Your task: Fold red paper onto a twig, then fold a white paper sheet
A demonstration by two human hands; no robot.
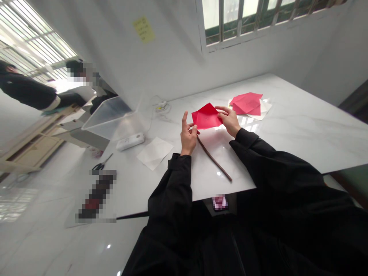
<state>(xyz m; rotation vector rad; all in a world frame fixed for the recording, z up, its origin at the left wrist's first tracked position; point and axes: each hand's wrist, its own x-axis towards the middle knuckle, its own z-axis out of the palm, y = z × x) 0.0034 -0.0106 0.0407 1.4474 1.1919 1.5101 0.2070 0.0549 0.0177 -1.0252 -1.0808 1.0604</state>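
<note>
A folded red paper sheet is held up just above the white table. My left hand pinches its lower left corner, with the index finger raised. My right hand grips the sheet's right edge, fingers closed on it. A thin brown stick lies on the table below my hands, running toward the near edge.
A stack of red and white papers lies beyond my right hand. A white paper square, a white power strip, scissors and a clear plastic bin sit to the left. Other people are far left.
</note>
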